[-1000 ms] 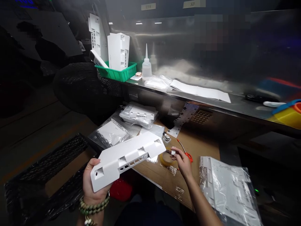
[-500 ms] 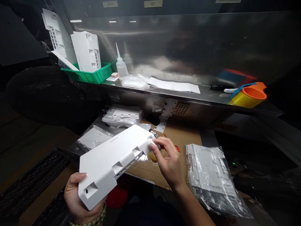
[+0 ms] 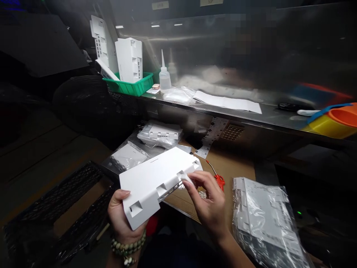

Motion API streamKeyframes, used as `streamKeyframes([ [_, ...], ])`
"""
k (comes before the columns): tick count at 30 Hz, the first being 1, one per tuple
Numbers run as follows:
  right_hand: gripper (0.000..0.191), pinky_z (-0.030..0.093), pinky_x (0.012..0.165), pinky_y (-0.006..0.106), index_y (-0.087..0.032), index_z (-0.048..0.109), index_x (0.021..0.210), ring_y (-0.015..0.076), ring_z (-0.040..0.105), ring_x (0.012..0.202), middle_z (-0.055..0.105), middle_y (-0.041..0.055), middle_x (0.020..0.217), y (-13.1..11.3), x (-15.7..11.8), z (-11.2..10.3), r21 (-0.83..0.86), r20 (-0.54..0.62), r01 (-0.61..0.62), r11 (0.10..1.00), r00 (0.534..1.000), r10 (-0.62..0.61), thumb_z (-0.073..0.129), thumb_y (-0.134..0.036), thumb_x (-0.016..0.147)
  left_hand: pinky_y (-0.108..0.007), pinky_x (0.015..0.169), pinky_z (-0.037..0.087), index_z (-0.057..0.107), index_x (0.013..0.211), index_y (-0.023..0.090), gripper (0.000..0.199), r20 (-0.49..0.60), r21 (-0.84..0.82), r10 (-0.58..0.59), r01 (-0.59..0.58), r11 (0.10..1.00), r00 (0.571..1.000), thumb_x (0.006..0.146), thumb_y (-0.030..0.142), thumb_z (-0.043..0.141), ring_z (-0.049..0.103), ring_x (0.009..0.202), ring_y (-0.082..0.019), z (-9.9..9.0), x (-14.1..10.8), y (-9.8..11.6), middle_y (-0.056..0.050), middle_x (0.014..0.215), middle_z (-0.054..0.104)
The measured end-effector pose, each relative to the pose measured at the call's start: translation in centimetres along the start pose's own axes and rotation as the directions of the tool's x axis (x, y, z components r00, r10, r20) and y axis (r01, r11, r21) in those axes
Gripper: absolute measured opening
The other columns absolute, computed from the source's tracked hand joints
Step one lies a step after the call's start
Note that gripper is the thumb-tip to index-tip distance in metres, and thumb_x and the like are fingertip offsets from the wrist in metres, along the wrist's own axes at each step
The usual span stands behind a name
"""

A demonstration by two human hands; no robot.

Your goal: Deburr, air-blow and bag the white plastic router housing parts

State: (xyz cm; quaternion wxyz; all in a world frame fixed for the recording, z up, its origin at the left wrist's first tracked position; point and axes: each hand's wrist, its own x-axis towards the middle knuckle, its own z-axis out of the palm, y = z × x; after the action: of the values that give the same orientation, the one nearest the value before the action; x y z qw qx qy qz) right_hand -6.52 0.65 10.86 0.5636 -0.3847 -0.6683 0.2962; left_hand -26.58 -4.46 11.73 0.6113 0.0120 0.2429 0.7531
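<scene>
My left hand (image 3: pixel 122 216) grips the near left corner of a white plastic device housing (image 3: pixel 156 176), thumb on top. The housing is tilted, with dark print on its broad face and square recesses and port openings along its edge. My right hand (image 3: pixel 208 197) is closed in a pinch at that edge, by a middle recess. Between its thumb and fingertips a small white wad (image 3: pixel 187 179) shows, possibly cloth or tissue. Just beyond the right hand, a red-handled tool (image 3: pixel 219 181) with a thin metal nozzle lies on the cardboard (image 3: pixel 240 163).
Bagged white housings (image 3: pixel 262 212) lie at right; other bagged housings (image 3: pixel 129 156) lie at back left. On the metal shelf (image 3: pixel 267 116) are a green bin (image 3: pixel 129 88) holding housings, a squeeze bottle (image 3: pixel 165 79), folded paper (image 3: pixel 227 101) and a yellow-orange holder (image 3: pixel 334 121). Black crates (image 3: pixel 52 208) stand lower left.
The view has turned left, so the scene sits further right. My right hand has moved along the housing's edge from the far corner recess to a middle one. My left hand keeps its grip.
</scene>
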Motion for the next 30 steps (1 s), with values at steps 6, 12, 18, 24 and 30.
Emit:
streamKeyframes([
  [6,0.022,0.055,0.07,0.031,-0.022,0.07,0.114,0.0157,0.062,0.079,0.066,0.0065,0.099,-0.6,-0.2,1.0,-0.048,0.076,0.05,0.998,0.996,-0.046,0.068,-0.014,0.093,-0.041,0.068,0.065,0.055,0.144,0.018,0.081,-0.239,0.045,0.139,-0.132,0.99,0.961,0.064,0.012,0.048,0.077,0.069,-0.029,2.8,-0.2,-1.4,-0.007,0.093,0.082],
  [12,0.026,0.057,0.075,0.029,-0.024,0.07,0.113,0.017,0.066,0.09,0.066,0.0057,0.104,-1.6,-0.9,0.3,0.162,0.256,0.005,0.987,0.966,-0.047,0.069,-0.011,0.091,-0.051,0.087,0.061,0.057,0.141,0.018,0.08,-0.268,-0.041,0.147,-0.163,0.986,0.952,0.061,0.014,0.049,0.077,0.073,-0.029,3.0,0.3,-1.5,-0.008,0.1,0.081],
  [18,0.034,0.056,0.073,0.027,-0.021,0.066,0.115,0.0155,0.066,0.086,0.066,0.0055,0.099,-1.7,-1.6,0.6,0.123,0.19,0.125,0.985,0.971,-0.147,0.07,-0.004,0.086,-0.048,0.081,0.063,0.059,0.139,0.023,0.072,-0.226,-0.001,0.216,-0.222,0.975,0.95,0.067,0.018,0.055,0.077,0.075,-0.029,1.8,0.4,-1.4,-0.007,0.104,0.081],
  [24,0.039,0.057,0.076,0.029,-0.019,0.065,0.119,0.0173,0.066,0.09,0.066,0.0075,0.102,-1.6,-2.7,2.2,0.073,0.127,0.233,0.97,0.962,-0.241,0.069,-0.001,0.084,-0.054,0.099,0.056,0.058,0.141,0.024,0.072,0.033,0.061,0.177,-0.179,0.982,0.984,0.069,0.023,0.061,0.073,0.105,-0.037,0.7,0.4,-1.6,-0.009,0.123,0.075],
  [30,0.021,0.052,0.074,0.03,-0.021,0.067,0.107,0.0169,0.063,0.088,0.064,0.0041,0.1,0.9,-2.1,-1.4,0.073,-0.352,-0.032,0.997,0.934,0.056,0.074,-0.017,0.087,-0.056,0.107,0.049,0.049,0.149,0.035,0.074,0.206,0.096,0.152,-0.175,0.98,0.967,0.077,0.037,0.067,0.064,0.123,-0.037,-2.4,0.8,0.2,-0.005,0.137,0.069],
])
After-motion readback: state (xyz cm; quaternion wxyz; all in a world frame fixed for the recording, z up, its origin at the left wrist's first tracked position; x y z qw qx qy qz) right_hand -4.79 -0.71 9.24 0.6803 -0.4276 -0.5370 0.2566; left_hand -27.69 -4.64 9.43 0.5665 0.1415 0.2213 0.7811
